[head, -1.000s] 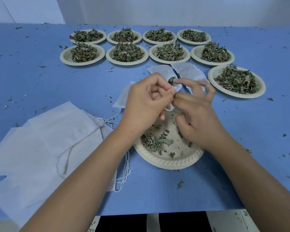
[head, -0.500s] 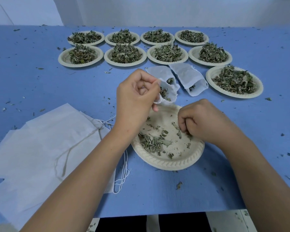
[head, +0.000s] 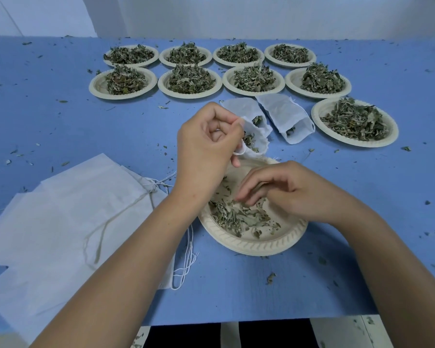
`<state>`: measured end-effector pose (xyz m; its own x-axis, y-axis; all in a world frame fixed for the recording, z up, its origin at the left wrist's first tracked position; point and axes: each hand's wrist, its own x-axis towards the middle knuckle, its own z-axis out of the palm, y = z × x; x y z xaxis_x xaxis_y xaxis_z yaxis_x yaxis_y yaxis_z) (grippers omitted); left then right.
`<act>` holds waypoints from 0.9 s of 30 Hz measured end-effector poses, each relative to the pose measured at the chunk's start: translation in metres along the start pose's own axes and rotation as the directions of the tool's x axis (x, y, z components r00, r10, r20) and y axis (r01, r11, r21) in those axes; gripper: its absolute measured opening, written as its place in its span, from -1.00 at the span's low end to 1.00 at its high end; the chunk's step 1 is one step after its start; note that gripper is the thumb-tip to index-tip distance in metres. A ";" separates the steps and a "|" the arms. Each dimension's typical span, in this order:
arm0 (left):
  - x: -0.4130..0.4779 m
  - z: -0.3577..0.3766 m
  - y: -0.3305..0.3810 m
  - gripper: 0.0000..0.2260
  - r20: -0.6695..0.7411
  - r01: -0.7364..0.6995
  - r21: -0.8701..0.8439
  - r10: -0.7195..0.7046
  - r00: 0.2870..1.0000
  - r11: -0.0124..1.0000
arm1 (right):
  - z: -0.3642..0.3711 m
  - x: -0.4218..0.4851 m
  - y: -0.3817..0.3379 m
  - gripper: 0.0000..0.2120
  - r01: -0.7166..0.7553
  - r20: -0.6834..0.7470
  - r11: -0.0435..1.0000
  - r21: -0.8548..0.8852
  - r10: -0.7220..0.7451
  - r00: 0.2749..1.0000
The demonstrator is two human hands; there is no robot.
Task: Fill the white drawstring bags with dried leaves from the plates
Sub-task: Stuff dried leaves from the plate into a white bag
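My left hand (head: pixel 206 144) pinches the rim of a small white drawstring bag (head: pixel 255 133), holding its mouth open toward me with dried leaves visible inside. Just below it sits a cream paper plate (head: pixel 256 243) with a thin scatter of dried leaves (head: pixel 232 217). My right hand (head: pixel 284 190) hovers low over that plate, its fingers spread and reaching left onto the leaves; I see nothing gripped in it. A second white bag (head: pixel 284 116) with leaves in its mouth lies just right of the first.
Several plates heaped with dried leaves stand in two rows at the back (head: pixel 190 79), and one more at the right (head: pixel 354 121). A pile of flat empty white bags (head: pixel 68 209) with loose strings lies at the left. Leaf crumbs dot the blue table (head: pixel 48 116).
My right hand came down from the bag's mouth to the near plate, closed there, and now has its fingers spread over the leaves. My left hand kept holding the bag open.
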<state>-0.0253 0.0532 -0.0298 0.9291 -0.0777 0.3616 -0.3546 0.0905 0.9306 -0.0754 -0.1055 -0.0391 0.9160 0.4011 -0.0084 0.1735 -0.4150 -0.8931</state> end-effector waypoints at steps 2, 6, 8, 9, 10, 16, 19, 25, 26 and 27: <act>0.000 0.000 -0.001 -0.84 0.006 -0.013 0.021 0.013 1.000 1.000 | 0.002 0.001 0.001 -0.59 0.057 -0.066 0.998 -0.022 -0.059 0.996; 0.000 0.001 -0.003 -0.84 0.009 -0.022 0.050 0.021 1.000 0.999 | 0.008 0.008 -0.002 -0.48 0.149 0.109 0.881 -0.449 -0.111 0.988; 0.000 0.002 -0.004 -0.83 0.008 -0.020 0.048 0.020 1.000 0.999 | 0.013 0.008 -0.006 -0.49 0.190 0.190 0.902 -0.387 -0.124 0.974; 0.000 0.002 -0.004 -0.83 0.007 -0.021 0.049 0.021 1.000 0.999 | 0.013 0.007 -0.008 -0.50 0.183 0.174 0.925 -0.332 -0.130 0.976; 0.000 0.002 -0.004 -0.83 0.008 -0.025 0.058 0.024 1.000 0.998 | 0.012 0.006 -0.009 -0.52 0.163 0.120 0.944 -0.286 -0.134 0.984; 0.000 0.003 -0.004 -0.83 0.017 -0.034 0.052 0.033 0.999 0.998 | -0.008 0.004 0.003 -0.62 0.032 -0.187 0.932 -0.362 -0.106 0.977; -0.001 0.003 -0.004 -0.82 0.023 -0.034 0.041 0.033 0.999 0.999 | -0.002 0.002 0.001 -0.63 -0.012 0.034 0.986 -0.168 0.018 0.999; 0.000 0.002 -0.004 -0.83 0.017 -0.056 0.062 0.055 0.998 0.996 | -0.012 -0.005 -0.007 -0.59 0.106 0.184 0.988 -0.109 -0.084 0.979; 0.000 0.002 -0.004 -0.82 0.017 -0.054 0.062 0.053 0.998 0.997 | -0.013 -0.006 -0.008 -0.55 0.104 0.261 0.988 -0.110 -0.072 0.963; -0.001 0.003 -0.004 -0.82 0.019 -0.051 0.056 0.050 0.999 0.997 | -0.011 -0.006 -0.009 -0.52 0.096 0.339 0.988 -0.118 -0.050 0.939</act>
<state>-0.0245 0.0501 -0.0339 0.9079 -0.0918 0.4090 -0.4072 0.0384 0.9125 -0.0789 -0.1129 -0.0262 0.7290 0.6747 -0.1154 0.3020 -0.4683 -0.8303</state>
